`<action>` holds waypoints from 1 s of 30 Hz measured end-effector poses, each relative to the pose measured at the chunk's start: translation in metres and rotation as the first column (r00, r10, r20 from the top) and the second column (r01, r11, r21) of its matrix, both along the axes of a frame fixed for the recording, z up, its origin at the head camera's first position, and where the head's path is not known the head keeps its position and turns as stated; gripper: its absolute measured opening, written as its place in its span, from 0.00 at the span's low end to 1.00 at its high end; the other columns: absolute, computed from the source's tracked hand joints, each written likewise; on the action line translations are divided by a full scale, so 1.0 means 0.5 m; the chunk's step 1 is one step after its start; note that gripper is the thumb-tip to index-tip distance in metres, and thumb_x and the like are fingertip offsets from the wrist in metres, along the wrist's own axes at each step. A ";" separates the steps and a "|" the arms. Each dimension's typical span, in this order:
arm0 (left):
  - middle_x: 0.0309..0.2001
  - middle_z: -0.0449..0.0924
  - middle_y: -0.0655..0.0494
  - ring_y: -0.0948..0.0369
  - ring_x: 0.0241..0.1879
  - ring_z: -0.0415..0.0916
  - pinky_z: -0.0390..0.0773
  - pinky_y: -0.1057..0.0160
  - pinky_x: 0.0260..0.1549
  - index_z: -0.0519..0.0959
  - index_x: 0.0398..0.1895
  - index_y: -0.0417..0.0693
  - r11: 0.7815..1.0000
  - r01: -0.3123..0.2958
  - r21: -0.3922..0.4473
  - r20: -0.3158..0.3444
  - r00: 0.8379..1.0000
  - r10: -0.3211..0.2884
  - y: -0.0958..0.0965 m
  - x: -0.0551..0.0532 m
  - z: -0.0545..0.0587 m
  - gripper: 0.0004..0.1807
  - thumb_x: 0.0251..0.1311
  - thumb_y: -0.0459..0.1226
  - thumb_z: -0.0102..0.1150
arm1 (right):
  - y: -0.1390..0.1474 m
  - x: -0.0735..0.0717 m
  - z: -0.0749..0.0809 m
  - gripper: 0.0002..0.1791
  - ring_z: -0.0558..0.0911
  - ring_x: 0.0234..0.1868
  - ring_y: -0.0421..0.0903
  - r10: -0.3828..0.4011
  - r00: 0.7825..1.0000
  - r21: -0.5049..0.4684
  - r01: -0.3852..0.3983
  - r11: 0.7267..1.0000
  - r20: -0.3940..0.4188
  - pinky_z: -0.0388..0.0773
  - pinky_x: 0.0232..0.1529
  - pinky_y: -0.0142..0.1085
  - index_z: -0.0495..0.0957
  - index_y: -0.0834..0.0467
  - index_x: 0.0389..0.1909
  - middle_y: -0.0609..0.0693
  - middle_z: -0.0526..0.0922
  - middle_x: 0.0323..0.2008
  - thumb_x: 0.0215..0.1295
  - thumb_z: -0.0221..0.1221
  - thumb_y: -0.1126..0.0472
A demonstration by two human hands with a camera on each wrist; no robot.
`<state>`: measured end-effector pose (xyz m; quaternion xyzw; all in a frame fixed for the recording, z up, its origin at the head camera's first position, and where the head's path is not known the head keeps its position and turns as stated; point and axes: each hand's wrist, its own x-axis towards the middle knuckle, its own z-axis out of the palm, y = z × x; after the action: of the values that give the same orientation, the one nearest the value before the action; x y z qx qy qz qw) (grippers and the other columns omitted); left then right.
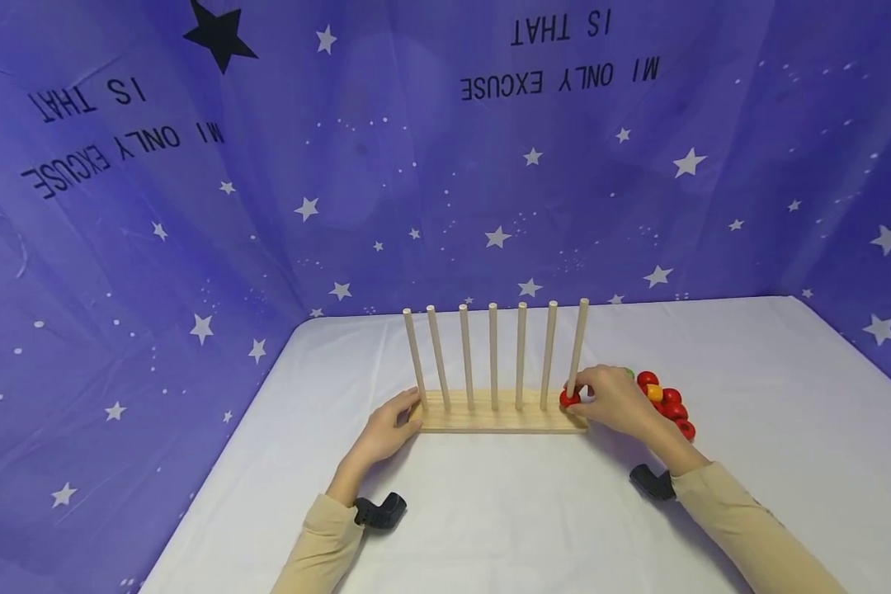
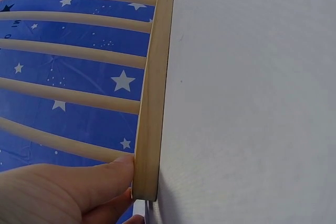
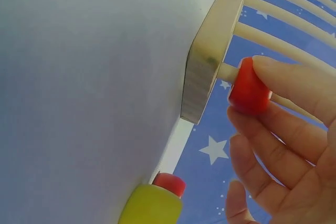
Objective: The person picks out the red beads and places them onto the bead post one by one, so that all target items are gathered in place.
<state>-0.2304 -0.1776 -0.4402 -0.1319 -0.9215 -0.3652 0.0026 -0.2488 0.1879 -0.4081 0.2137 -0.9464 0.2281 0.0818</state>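
A long wooden base (image 1: pixel 501 422) stands on the table, with several upright pegs in a row along it. At its left end, my left hand (image 1: pixel 386 427) grips the base; in the left wrist view the thumb (image 2: pixel 113 174) lies against the wood beside the end peg, and the other fingers are partly hidden. My right hand (image 1: pixel 618 398) pinches a red bead (image 3: pixel 249 88) between thumb and fingers. That bead is threaded on the rightmost peg (image 1: pixel 578 342), low down, with a short bit of bare peg showing between it and the base.
Right of the base, partly behind my right hand, lies a cluster of loose beads: several red beads (image 1: pixel 672 411), an orange-yellow bead (image 1: pixel 654 393) and a green bead (image 1: pixel 629 374). White cloth (image 1: pixel 490 511) covers the table. A purple star-patterned curtain (image 1: pixel 416 181) surrounds the back and sides.
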 end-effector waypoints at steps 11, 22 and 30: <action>0.67 0.64 0.38 0.41 0.68 0.58 0.59 0.44 0.68 0.66 0.63 0.32 1.000 0.020 0.011 0.010 1.000 -0.021 0.004 0.005 -0.003 0.27 0.60 0.31 0.55 | 0.002 0.008 -0.007 0.09 0.69 0.21 0.38 -0.020 0.997 0.033 0.018 0.999 0.069 0.64 0.20 0.26 0.83 0.57 0.28 0.46 0.79 0.21 0.45 0.70 0.61; 0.68 0.62 0.41 0.43 0.70 0.55 0.57 0.45 0.69 0.64 0.65 0.34 1.000 0.007 -0.009 0.029 1.000 -0.007 0.002 -0.002 0.002 0.28 0.61 0.33 0.55 | 0.000 0.002 0.001 0.08 0.70 0.22 0.40 -0.007 0.992 0.035 0.003 0.999 0.124 0.67 0.21 0.27 0.83 0.58 0.30 0.47 0.81 0.23 0.48 0.69 0.61; 0.68 0.63 0.42 0.43 0.70 0.57 0.57 0.46 0.69 0.66 0.64 0.35 1.000 0.004 -0.007 0.014 1.000 -0.004 0.004 -0.004 0.001 0.27 0.61 0.33 0.55 | 0.013 0.000 0.011 0.11 0.72 0.25 0.39 0.055 0.987 0.020 -0.058 0.998 0.149 0.68 0.24 0.27 0.84 0.61 0.35 0.49 0.84 0.26 0.49 0.67 0.63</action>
<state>-0.2326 -0.1757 -0.4396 -0.1310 -0.9225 -0.3630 -0.0051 -0.2489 0.1945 -0.4026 0.2238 -0.9461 0.2341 0.0021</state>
